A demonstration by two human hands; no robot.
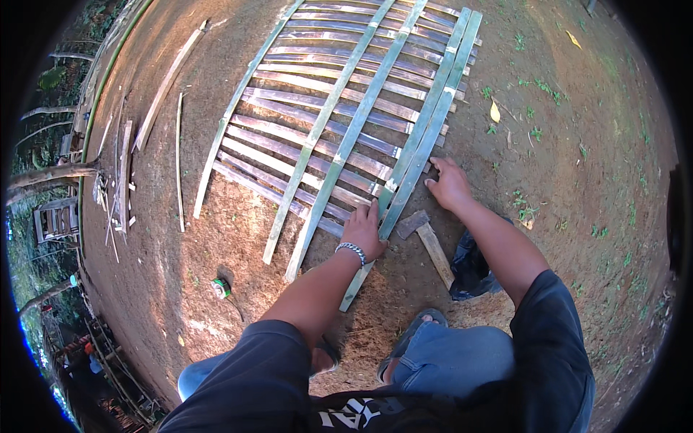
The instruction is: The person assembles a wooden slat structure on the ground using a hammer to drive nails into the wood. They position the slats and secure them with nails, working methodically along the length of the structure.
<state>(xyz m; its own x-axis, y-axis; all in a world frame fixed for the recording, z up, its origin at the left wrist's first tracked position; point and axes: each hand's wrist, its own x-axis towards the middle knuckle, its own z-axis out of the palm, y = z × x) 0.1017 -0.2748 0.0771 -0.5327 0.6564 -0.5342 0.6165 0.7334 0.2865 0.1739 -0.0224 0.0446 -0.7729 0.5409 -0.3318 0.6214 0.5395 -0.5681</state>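
A lattice of split bamboo lies on the ground, with long green strips crossing over many brownish slats. My left hand, wearing a chain bracelet, is closed over a green bamboo strip near the lattice's near right corner; its fingertips are partly hidden among the strips. Beside the lattice's right edge is my right hand, thumb and fingers apart, fingertips close to the outermost strip. I cannot tell whether they touch it. Between my arms a hammer with a wooden handle lies on the soil.
A black plastic bag lies by the hammer handle, under my right forearm. Left of my knees sits a small green can. Loose bamboo pieces and thin splinters are scattered at the far left, near a green hose.
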